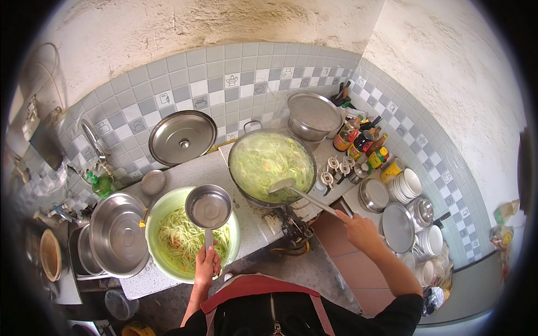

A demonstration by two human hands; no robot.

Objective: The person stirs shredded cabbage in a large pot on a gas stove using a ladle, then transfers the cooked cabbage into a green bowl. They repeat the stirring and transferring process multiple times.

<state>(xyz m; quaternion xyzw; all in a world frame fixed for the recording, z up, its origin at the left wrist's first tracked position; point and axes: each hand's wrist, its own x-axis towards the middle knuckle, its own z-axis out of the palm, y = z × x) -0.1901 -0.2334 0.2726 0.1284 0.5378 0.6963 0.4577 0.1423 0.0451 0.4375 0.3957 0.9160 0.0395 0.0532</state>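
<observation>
My left hand (pixel 207 263) grips the handle of a metal ladle (pixel 209 206), whose round bowl is over a pale green basin (pixel 235 248). Shredded vegetables (pixel 176 235), pale green with orange strands, lie in that basin. My right hand (pixel 362 233) is closed around the long handle of a metal wok spatula (pixel 282 185). The spatula's blade rests among shredded greens (pixel 269 157) in a large wok (pixel 230 168) on the stove. Steam blurs part of the wok's contents.
A steel basin (pixel 101 222) stands left of the green one. A large lid (pixel 183 137) leans on the tiled wall. A covered pot (pixel 313 111), sauce bottles (pixel 359 143), spice jars (pixel 332 172) and stacked white bowls (pixel 405 185) line the right side. A faucet (pixel 93 138) is at left.
</observation>
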